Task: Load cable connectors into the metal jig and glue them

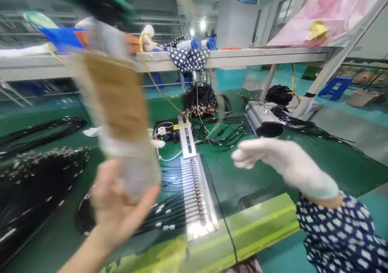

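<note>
My bare left hand (117, 202) is wrapped round the lower part of a tall bottle (117, 99), smeared by motion. The bottle is pale at its base and brown in the middle, with a dark green top, and leans to the left. Over the right side of the bench hovers my right hand (273, 158) in a white glove, its fingers stretched out and holding nothing. Between the hands lies a metal fixture (198, 196) with a row of black cables (169, 208) laid side by side into it. A slotted metal plate (187, 137) adjoins its far end.
Dark cable bundles (33, 192) cover the left of the green bench (242, 200). A black box (168, 131) with lit indicators and a silver cylindrical device (262, 117) stand farther back. A white shelf (242, 57) crosses behind. Yellow-green strip (257, 224) lines the front edge.
</note>
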`<state>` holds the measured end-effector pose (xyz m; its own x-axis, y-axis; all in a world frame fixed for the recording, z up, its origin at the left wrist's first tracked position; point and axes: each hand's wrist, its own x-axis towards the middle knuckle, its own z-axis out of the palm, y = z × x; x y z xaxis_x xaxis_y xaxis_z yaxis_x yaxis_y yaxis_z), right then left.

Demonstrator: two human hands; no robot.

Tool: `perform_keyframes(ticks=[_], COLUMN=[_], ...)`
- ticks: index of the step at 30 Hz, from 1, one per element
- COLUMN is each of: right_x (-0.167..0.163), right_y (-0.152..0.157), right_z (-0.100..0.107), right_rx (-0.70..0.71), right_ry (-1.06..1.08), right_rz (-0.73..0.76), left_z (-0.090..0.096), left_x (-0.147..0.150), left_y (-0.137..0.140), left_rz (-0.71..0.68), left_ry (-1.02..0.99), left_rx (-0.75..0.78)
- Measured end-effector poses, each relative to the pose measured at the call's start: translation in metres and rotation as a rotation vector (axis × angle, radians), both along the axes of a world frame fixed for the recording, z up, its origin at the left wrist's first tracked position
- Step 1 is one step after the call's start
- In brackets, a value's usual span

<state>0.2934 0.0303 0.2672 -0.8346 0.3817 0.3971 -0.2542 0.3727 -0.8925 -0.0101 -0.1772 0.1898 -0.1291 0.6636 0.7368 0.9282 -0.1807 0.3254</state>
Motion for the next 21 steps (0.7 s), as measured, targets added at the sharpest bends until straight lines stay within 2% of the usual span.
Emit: perform_keyframes(ticks=[1, 3, 6, 8, 10, 12, 14, 17, 19, 21], right_x=[-0.001, -0.006, -0.017, -0.022, -0.022, -0.015, 0.001, 0.033, 0.049, 0.051], right_y=[-0.010, -0.016, -0.004, 0.008, 0.021, 0.039, 0.064, 0.107, 0.127, 0.134], right_z=[-0.010, -0.040, -0.096, -0.127, -0.146, -0.153, -0.155, -0.158, -0.164, -0.170], right_rx=[-0.073, -0.251, -0.529, -0.680, -0.742, -0.745, -0.752, -0.824, -0.869, -0.884], right_ry=[-0.006, 0.081, 0.156, 0.129, 0.132, 0.193, 0.303, 0.493, 0.630, 0.697], right_rz=[-0.021, -0.115, -0.235, -0.275, -0.293, -0.358, -0.517, -0.775, -0.855, -0.872], left_z=[-0.004, -0.018, -0.040, -0.046, -0.043, -0.037, -0.032, -0.036, -0.044, -0.053], left_x=[0.016, 0.045, 0.072, 0.076, 0.071, 0.062, 0.050, 0.035, 0.029, 0.026], left_y=[0.011, 0.027, 0.036, 0.037, 0.039, 0.045, 0.057, 0.093, 0.132, 0.182], left_rz=[-0.079, -0.294, -0.467, -0.527, -0.612, -0.733, -0.824, -0.773, -0.640, -0.477], left_ry=[0.091, 0.253, 0.244, 0.079, -0.177, -0.483, -0.734, -0.899, -0.915, -0.857], left_rx=[0.018, -0.144, -0.407, -0.578, -0.743, -0.853, -0.912, -0.898, -0.779, -0.648])
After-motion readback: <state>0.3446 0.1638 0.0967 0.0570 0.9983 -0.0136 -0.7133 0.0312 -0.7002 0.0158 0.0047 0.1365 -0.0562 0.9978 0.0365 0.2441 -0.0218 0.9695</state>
